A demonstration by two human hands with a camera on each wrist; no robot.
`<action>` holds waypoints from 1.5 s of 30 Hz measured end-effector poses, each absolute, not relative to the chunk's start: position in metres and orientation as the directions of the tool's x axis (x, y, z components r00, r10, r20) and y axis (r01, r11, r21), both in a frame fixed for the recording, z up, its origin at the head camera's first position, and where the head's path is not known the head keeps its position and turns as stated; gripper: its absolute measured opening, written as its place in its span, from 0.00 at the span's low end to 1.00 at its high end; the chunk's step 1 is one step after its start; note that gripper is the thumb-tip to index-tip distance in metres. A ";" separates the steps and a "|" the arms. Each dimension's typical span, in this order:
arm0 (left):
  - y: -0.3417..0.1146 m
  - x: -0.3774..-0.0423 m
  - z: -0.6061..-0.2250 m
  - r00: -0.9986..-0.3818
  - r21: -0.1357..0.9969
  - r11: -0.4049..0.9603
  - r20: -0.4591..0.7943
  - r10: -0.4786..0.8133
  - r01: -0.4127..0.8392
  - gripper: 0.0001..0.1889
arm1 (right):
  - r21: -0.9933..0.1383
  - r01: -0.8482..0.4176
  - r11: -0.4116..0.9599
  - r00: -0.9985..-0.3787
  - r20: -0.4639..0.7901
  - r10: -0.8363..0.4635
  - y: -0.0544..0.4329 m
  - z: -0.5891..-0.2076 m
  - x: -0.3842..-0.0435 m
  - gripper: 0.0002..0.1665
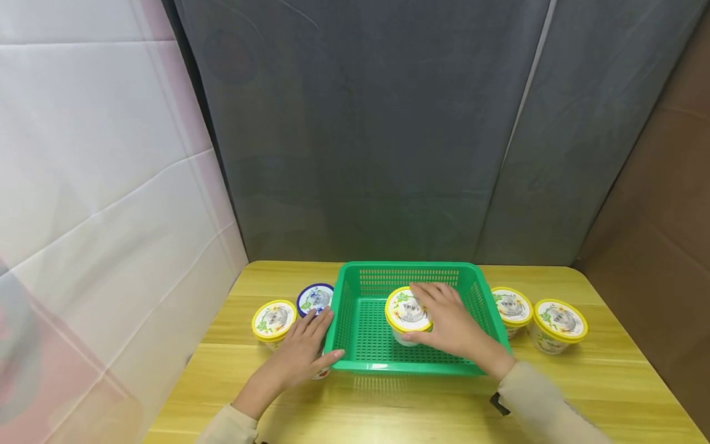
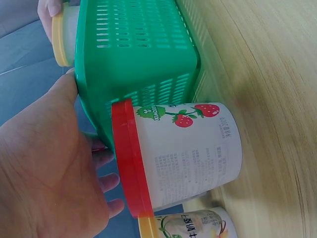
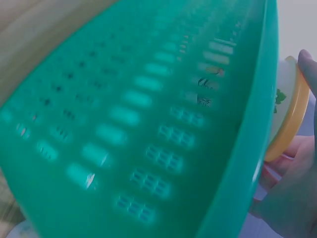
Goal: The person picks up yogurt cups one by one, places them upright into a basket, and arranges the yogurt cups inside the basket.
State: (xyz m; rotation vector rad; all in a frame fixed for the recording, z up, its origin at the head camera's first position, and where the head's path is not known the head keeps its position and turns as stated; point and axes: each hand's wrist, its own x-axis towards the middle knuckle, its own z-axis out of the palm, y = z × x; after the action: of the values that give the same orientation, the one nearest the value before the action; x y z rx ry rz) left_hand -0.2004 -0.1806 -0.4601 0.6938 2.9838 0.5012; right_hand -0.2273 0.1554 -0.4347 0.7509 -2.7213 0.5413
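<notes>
My right hand (image 1: 450, 320) grips a yellow-lidded tub (image 1: 407, 310) over the green basket (image 1: 410, 369), thumb on the near side of the lid and fingers at the far side. In the right wrist view this tub (image 3: 286, 106) shows beyond the basket's rim. My left hand (image 1: 299, 348) lies at the basket's left rim with fingers extended and thumb touching the rim near its front corner. Beneath its palm stands a white tub with a red lid (image 2: 132, 161) and strawberry print, right beside the basket. The left fingertips reach a blue-lidded tub (image 1: 315, 298).
Left of the basket stands another yellow-lidded tub (image 1: 274, 319). To the right stand two more, a nearer yellow-lidded tub (image 1: 511, 305) and an outer yellow-lidded tub (image 1: 559, 320). A grey partition (image 1: 355, 135) rises behind the wooden table (image 1: 388, 407), with side walls left and right.
</notes>
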 end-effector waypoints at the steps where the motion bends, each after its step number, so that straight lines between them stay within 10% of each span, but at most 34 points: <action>1: -0.181 -0.200 -0.460 -0.900 0.320 0.848 0.038 0.435 0.423 0.45 | -0.287 -0.534 0.795 -0.833 0.338 -0.437 0.151 -0.436 -0.226 0.60; 45: -0.179 -0.200 -0.460 -0.901 0.340 0.841 0.051 0.430 0.421 0.44 | -0.479 -0.492 0.727 -0.863 0.160 -0.479 0.074 -0.467 -0.223 0.59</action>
State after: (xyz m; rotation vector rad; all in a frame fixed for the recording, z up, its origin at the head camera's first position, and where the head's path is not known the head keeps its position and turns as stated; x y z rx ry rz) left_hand -0.1996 -0.1792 -0.4600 0.6903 2.9882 0.5415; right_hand -0.2228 0.0736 -0.4667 0.8143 -2.8955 0.8151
